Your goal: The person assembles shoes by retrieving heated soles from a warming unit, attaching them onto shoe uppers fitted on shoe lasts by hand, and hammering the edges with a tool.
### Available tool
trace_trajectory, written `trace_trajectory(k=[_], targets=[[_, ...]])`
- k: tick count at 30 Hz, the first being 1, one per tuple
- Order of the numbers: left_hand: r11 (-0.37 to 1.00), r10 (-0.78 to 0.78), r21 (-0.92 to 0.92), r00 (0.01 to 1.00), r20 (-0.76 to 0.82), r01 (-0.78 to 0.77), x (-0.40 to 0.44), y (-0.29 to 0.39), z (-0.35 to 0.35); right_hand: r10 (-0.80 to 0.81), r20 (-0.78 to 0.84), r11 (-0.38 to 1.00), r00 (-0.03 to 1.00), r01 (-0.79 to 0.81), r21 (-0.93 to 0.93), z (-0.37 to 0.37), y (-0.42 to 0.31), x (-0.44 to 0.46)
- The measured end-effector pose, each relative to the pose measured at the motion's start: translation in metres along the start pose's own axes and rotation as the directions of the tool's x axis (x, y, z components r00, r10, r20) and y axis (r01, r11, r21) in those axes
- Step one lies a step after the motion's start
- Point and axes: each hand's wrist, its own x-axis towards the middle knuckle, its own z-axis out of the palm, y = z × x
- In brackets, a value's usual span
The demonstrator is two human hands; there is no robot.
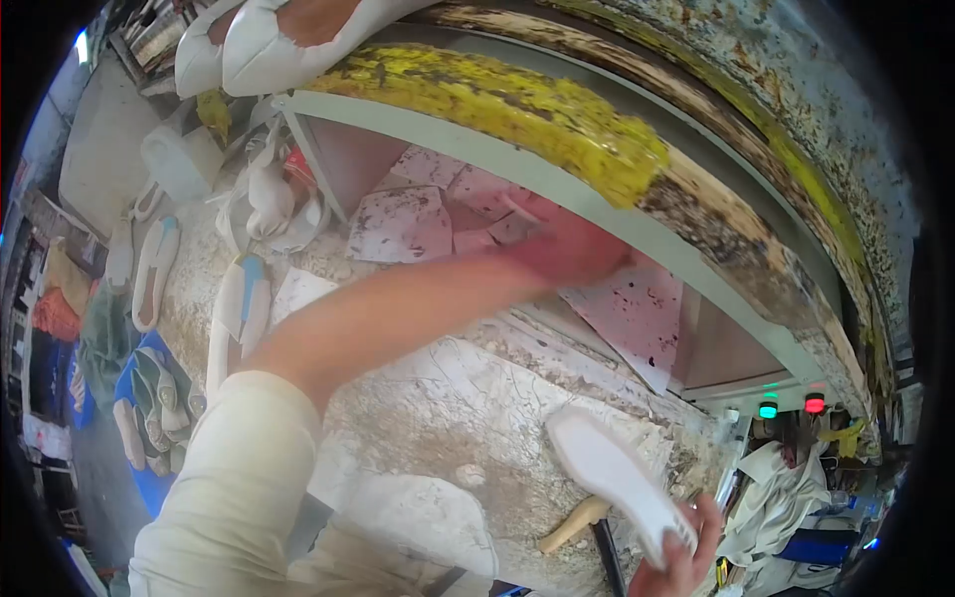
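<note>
Cream-sleeved left hand (587, 254) is reaching inside an open-fronted grey box (428, 117), over spattered sheets (403, 224), grip unreadable; right hand (681, 559) is pinching a white shoe sole (607, 458).

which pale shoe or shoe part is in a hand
The long white sole-shaped piece, lower right: the right hand grips its near end; the pale low-cut shoes at left lie untouched.

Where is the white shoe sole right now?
In the head view, the white shoe sole is at the lower right, its near end held in the right hand, with a black handle just to its left.
</note>
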Motion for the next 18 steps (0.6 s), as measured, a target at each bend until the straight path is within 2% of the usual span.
trace_trajectory(k=[1,2,3,4,5,7,8,9,12,15,17,18], targets=[[0.996,-0.067,-0.054,0.997,0.042,0.069,-0.001,0.013,0.003,0.048,0.03,0.998,0.998,-0.047,-0.045,-0.006,-0.011,-0.014],[0.984,-0.135,-0.105,0.987,0.086,0.144,-0.004,0.026,0.004,0.181,-0.016,0.983,0.983,-0.18,0.034,-0.018,-0.001,-0.029],[0.979,-0.177,-0.095,0.982,0.06,0.182,-0.007,0.032,0.003,0.305,-0.043,0.947,0.951,-0.299,0.12,-0.024,0.004,-0.04],[0.972,-0.218,-0.086,0.975,0.033,0.22,-0.009,0.038,0.002,0.355,-0.005,0.917,0.935,-0.347,0.196,-0.026,0.002,-0.053],[0.976,-0.218,-0.026,0.974,-0.055,0.217,-0.012,0.039,0.008,0.375,0.099,0.902,0.922,-0.388,0.189,-0.036,0.01,-0.063],[0.989,-0.148,-0.012,0.983,-0.11,0.148,-0.012,0.031,0.024,0.459,0.242,0.791,0.855,-0.517,0.325,-0.044,0.022,-0.085],[0.995,-0.084,-0.055,0.993,-0.085,0.08,-0.009,0.02,0.02,0.495,0.33,0.68,0.804,-0.595,0.429,-0.047,0.025,-0.095],[0.995,-0.018,-0.1,0.998,-0.065,0.012,-0.005,0.017,0.018,0.582,0.306,0.666,0.754,-0.657,0.352,-0.051,0.023,-0.104],[0.987,0.083,-0.133,0.993,-0.08,-0.093,0.001,0.051,0.002,0.548,0.422,0.622,0.722,-0.689,0.372,-0.048,0.029,-0.106],[0.966,-0.012,-0.259,0.999,-0.038,0.001,0.017,0.049,0.045,0.499,0.489,0.605,0.715,-0.692,0.394,-0.049,0.032,-0.109],[0.967,-0.23,-0.142,0.963,-0.14,0.211,0.008,0.06,0.063,0.478,0.523,0.598,0.705,-0.698,0.395,-0.055,0.034,-0.111],[0.95,-0.3,0.021,0.93,-0.213,0.311,-0.012,0.071,0.062,0.464,0.545,0.594,0.698,-0.702,0.393,-0.059,0.035,-0.113]])
